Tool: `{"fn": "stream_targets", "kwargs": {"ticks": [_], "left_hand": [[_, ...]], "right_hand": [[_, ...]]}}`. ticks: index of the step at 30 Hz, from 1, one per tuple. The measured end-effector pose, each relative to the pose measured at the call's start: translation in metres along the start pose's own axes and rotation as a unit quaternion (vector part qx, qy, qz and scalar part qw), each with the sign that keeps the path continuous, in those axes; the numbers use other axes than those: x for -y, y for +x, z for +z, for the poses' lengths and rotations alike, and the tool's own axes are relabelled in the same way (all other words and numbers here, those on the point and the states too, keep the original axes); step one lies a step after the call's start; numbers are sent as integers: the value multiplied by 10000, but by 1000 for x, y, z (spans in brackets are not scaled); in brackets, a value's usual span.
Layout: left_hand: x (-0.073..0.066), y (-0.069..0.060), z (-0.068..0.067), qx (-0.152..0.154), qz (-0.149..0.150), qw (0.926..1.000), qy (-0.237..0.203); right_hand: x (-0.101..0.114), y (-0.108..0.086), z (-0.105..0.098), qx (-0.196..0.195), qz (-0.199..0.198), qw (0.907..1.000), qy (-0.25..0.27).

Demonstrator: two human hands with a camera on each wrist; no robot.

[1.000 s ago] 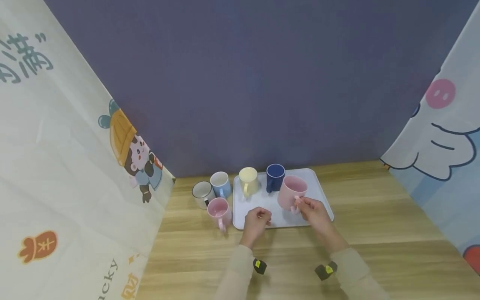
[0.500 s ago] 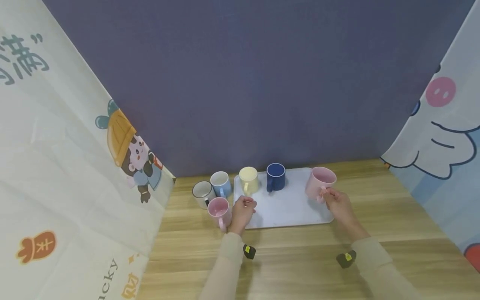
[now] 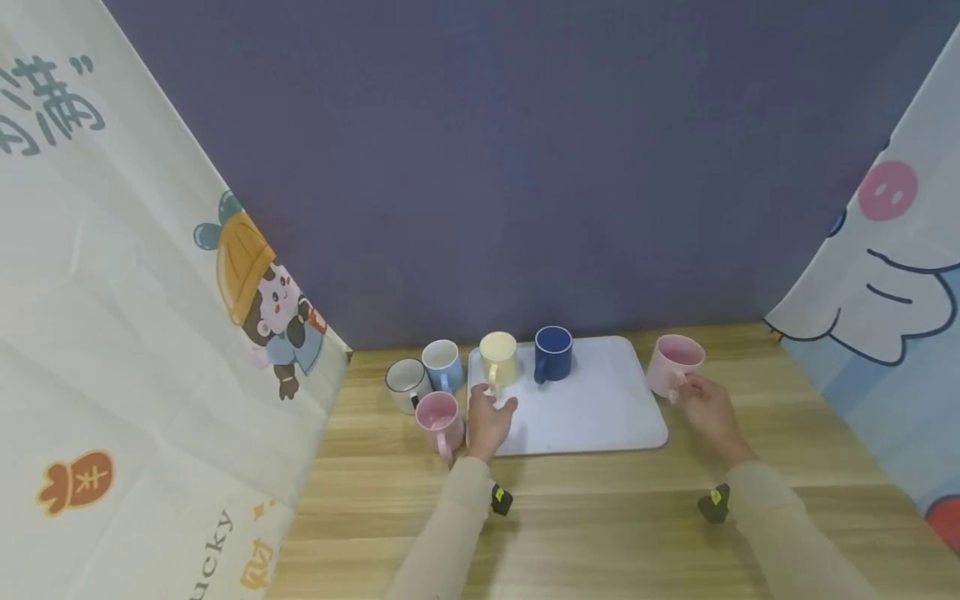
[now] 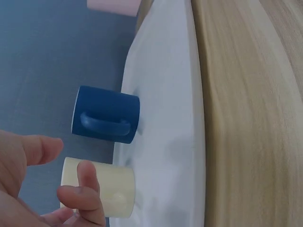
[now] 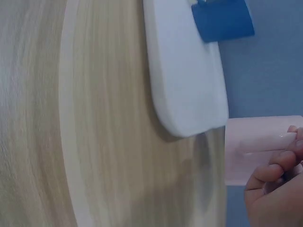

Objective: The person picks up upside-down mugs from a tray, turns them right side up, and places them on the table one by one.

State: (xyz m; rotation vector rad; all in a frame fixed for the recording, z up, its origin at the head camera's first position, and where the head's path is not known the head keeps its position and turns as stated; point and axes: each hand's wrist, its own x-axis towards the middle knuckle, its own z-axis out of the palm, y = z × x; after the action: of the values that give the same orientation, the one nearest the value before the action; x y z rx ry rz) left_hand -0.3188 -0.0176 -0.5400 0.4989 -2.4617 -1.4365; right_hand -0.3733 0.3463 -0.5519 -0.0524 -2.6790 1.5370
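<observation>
My right hand [image 3: 707,412] grips the handle of a pink mug [image 3: 675,364] just beyond the tray's right edge. In the right wrist view this pink mug [image 5: 258,146] appears held above the table, past the tray's corner. My left hand [image 3: 489,422] is by the handle of a pale yellow mug [image 3: 498,357], thumb and fingers spread apart. From the left wrist, the fingers [image 4: 81,198] partly cover the yellow mug [image 4: 113,187], and its handle is hidden. A dark blue mug [image 3: 553,354] stands to the right of the yellow one, both upright on the white tray [image 3: 592,417].
Left of the tray, a second pink mug [image 3: 439,419], a light blue mug [image 3: 442,363] and a white mug with a dark rim [image 3: 407,383] stand close together on the wooden table [image 3: 585,517]. A dark blue-grey wall [image 3: 540,167] rises behind.
My right hand has carried the pink mug rightward, from over the tray to past its right edge. My left hand has shifted left and up to the yellow mug, its fingers opening.
</observation>
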Motion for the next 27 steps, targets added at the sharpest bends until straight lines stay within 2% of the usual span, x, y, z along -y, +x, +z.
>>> {"fn": "stream_targets", "kwargs": {"ticks": [4, 10, 15, 19, 21, 27], "left_hand": [[-1, 2, 4, -98, -22, 9999, 90], [-1, 10, 7, 6, -42, 9995, 300], [2, 20, 8, -18, -53, 9994, 337], [4, 28, 9, 83, -164, 9998, 60], [5, 32, 9, 208, -254, 9994, -116], [5, 39, 9, 420, -539, 9962, -536]], "right_hand": [[-8, 10, -1, 35, 291, 9995, 107], [-15, 19, 5, 44, 578, 9982, 122], [-24, 26, 11, -37, 852, 9952, 486], [-30, 34, 14, -187, 864, 9951, 443], [-31, 39, 13, -252, 748, 9965, 269], [-29, 50, 11, -158, 705, 9973, 120]]}}
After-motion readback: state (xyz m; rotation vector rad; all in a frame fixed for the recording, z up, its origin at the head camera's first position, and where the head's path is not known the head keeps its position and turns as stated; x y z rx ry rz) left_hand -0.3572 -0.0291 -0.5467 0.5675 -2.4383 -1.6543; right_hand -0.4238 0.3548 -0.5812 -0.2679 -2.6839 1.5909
